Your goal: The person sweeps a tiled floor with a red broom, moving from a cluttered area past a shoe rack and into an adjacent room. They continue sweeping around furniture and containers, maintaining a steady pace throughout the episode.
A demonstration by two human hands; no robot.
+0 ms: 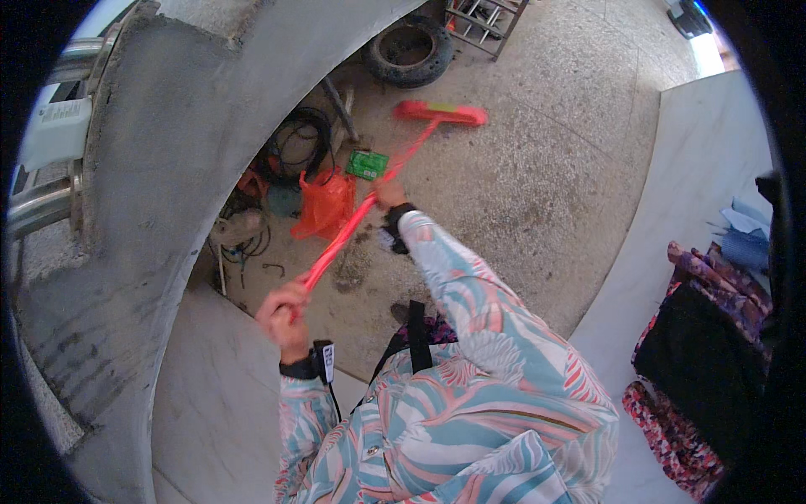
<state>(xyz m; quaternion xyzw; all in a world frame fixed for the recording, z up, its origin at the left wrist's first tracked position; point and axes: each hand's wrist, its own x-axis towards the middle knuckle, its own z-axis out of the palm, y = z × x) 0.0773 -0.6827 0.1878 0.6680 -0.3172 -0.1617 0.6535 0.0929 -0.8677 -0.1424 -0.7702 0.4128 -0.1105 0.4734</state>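
Observation:
A push broom with a bright red handle [343, 238] slants across the view before me. My left hand [286, 315] is closed around the handle's near end, at the lower left. Farther along the same handle, my right hand [390, 193] grips it near its middle. The red broom head [441, 113] is at the far end on the speckled floor [541, 170]; it is blurred, and I cannot tell whether its bristles touch the floor. Close to the handle, beyond my right hand, lies a small green packet [367, 164].
A red plastic bag [330, 205], a coil of black cable or hose [324, 129] and a tyre [434, 69] lie left of and beyond the broom. A metal ladder [504, 38] is behind. A curved concrete structure [157, 157] borders the left; clothes [705, 346] lie at right.

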